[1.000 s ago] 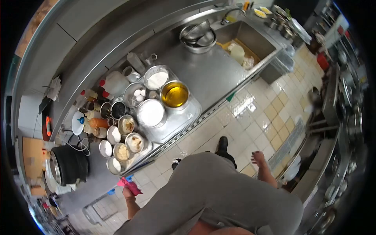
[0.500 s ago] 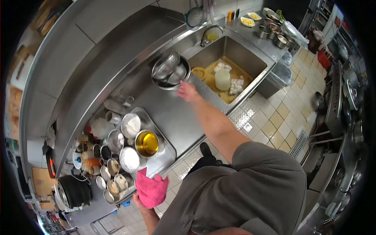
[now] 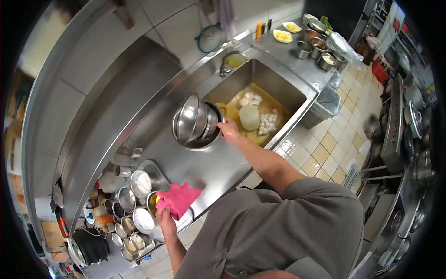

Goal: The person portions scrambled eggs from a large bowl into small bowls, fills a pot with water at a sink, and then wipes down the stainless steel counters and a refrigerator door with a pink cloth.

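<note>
My right hand (image 3: 228, 130) has its fingers on the right rim of a large metal bowl (image 3: 202, 148) on the steel counter. Smaller metal bowls (image 3: 191, 116) are stacked tilted inside it. In my left hand (image 3: 166, 221) is a bright pink cloth (image 3: 179, 199), hanging over the edge of a tray of ingredient containers. The cloth partly covers a pot of yellow oil (image 3: 152, 203). Beside it stand a container of white powder (image 3: 143, 220) and another with white contents (image 3: 141, 183).
Right of the bowls is a sink (image 3: 292, 88) with yellowish water, a round pale block (image 3: 250, 117) and bagged white pieces (image 3: 268, 124). Beyond the sink stand small metal pots (image 3: 303, 50) and plates of yellow food (image 3: 282, 36). A black cooker (image 3: 90, 244) is at lower left.
My right hand has come onto the large bowl's rim, and the stacked bowls inside have tilted differently. My left hand has raised the pink cloth over the tray. The camera view has shifted.
</note>
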The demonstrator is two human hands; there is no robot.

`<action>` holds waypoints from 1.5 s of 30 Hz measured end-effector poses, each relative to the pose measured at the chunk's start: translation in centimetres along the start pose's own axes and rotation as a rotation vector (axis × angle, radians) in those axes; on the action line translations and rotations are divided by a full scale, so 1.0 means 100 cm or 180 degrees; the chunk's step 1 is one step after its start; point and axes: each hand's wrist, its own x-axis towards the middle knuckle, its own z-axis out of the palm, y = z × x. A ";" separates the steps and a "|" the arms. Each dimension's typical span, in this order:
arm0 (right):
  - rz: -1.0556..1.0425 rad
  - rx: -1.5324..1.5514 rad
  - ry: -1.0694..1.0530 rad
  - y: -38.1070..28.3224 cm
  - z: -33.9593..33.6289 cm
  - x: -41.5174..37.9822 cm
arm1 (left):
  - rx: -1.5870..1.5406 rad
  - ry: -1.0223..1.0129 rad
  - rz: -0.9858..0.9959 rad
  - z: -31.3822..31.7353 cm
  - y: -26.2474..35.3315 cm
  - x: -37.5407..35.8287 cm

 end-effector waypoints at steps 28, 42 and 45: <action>-0.1213 0.0516 0.0122 -0.324 -0.463 0.352 | 0.3957 0.1875 -0.0935 0.255 -0.125 0.001; -0.0521 0.0537 0.1185 -0.225 -0.417 0.093 | 0.4309 0.1968 -0.0543 0.158 -0.123 0.176; -0.0625 0.0244 0.0970 -0.204 -0.510 0.034 | 0.4319 0.1735 -0.0482 0.111 -0.118 0.270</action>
